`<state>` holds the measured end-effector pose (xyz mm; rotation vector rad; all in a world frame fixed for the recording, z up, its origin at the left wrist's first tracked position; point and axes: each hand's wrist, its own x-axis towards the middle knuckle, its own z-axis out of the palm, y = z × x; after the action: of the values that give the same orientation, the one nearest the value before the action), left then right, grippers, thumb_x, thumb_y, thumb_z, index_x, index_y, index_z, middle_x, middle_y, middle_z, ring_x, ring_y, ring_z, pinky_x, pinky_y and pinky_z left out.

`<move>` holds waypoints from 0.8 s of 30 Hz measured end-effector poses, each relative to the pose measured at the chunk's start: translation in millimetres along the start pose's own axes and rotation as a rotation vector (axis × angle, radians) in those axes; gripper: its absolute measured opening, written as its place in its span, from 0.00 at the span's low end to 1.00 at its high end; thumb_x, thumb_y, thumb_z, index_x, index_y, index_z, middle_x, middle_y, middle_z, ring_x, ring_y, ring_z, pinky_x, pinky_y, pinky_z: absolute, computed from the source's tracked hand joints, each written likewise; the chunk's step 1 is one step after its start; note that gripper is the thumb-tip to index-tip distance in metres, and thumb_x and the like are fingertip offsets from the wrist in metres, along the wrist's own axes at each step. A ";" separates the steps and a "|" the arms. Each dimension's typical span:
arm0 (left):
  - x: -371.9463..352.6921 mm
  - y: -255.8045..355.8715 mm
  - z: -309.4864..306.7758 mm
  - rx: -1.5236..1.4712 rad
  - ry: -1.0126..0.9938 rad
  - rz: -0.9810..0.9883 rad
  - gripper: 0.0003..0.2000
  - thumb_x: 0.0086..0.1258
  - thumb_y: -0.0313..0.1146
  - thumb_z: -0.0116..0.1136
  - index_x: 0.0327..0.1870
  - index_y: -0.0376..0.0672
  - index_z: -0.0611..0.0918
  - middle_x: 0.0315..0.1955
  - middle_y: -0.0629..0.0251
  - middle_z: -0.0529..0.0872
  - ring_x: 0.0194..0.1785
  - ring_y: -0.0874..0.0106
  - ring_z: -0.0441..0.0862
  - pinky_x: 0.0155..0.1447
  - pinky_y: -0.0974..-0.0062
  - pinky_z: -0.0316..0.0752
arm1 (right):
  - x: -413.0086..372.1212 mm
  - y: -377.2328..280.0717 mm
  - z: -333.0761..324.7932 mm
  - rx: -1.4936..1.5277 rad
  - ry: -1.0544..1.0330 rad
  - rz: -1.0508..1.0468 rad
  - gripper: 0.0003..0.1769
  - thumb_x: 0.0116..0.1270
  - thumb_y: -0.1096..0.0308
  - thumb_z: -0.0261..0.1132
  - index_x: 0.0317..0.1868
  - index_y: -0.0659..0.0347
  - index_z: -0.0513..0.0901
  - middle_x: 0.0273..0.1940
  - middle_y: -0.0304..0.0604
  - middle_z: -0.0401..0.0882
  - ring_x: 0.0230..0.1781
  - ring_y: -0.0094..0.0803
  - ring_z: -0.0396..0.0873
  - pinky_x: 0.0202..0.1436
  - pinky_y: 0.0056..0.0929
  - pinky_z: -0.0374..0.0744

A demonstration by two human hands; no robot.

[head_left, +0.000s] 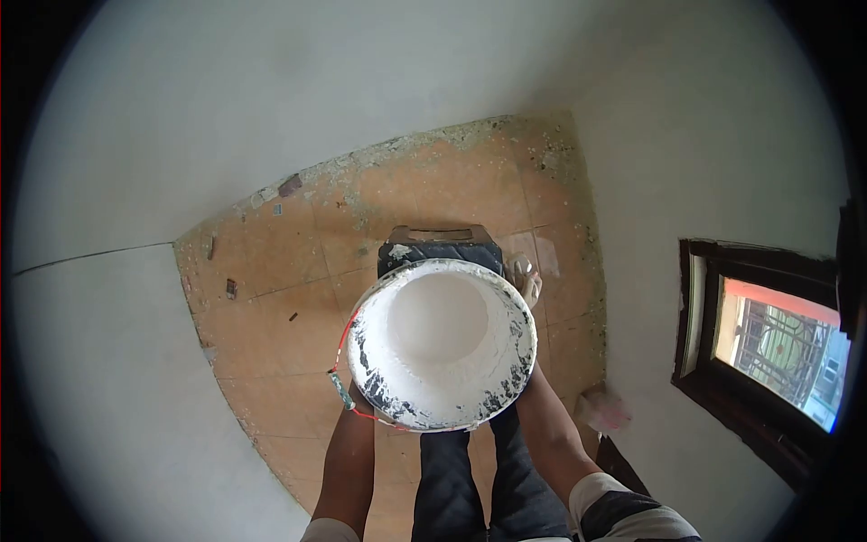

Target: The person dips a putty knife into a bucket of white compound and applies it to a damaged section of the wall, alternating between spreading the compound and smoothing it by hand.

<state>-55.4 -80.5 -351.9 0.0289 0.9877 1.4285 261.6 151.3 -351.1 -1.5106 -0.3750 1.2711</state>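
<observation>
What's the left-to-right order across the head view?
Dark line on the wall → dark scrap on the floor → paint-smeared bucket → pink-stained item by the wall → dark-framed window.

Bucket [502, 363], one: round, open mouth facing up, inner wall white-coated with dark patches; smooth white contents [437, 318] within. Red handle [342, 341] hangs outside, green grip [341, 391] at eight o'clock.

both hands hidden behind the bucket [432, 388].
beyond the grip, a black object [442, 250], partly covered; right of the grip, a blurred pink-and-white item [607, 411]; bodyward, sleeves [623, 517] cut off.
</observation>
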 end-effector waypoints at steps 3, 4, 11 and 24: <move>14.1 34.6 -15.5 0.021 0.016 0.054 0.23 0.86 0.44 0.46 0.73 0.38 0.74 0.64 0.61 0.84 0.63 0.70 0.83 0.67 0.68 0.79 | -6.0 3.8 51.6 -0.026 -0.062 -0.015 0.26 0.81 0.38 0.53 0.63 0.48 0.66 0.64 0.48 0.81 0.51 0.42 0.83 0.54 0.49 0.78; 19.4 49.7 -21.2 0.028 0.019 0.079 0.24 0.86 0.44 0.46 0.73 0.38 0.74 0.64 0.61 0.84 0.63 0.70 0.83 0.67 0.68 0.79 | -7.0 2.9 70.7 -0.031 -0.089 -0.024 0.26 0.81 0.38 0.53 0.63 0.48 0.66 0.63 0.48 0.81 0.50 0.42 0.83 0.54 0.49 0.78; 77.9 104.4 -37.4 0.087 0.061 0.219 0.24 0.87 0.44 0.46 0.73 0.38 0.74 0.64 0.61 0.84 0.64 0.70 0.82 0.68 0.68 0.79 | 6.4 16.5 211.7 -0.076 -0.248 -0.061 0.26 0.81 0.38 0.53 0.63 0.49 0.66 0.62 0.48 0.81 0.49 0.41 0.83 0.53 0.47 0.78; 157.0 180.3 -33.8 0.231 0.210 0.392 0.24 0.87 0.45 0.45 0.74 0.38 0.73 0.65 0.60 0.83 0.64 0.69 0.82 0.69 0.68 0.78 | 30.6 -6.0 315.9 -0.175 -0.500 -0.051 0.26 0.82 0.39 0.53 0.62 0.50 0.66 0.60 0.49 0.82 0.46 0.40 0.83 0.51 0.44 0.79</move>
<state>-245.0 68.8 -357.3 0.2595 1.3723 1.6885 8.2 339.1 -315.7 -1.2991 -0.8622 1.6034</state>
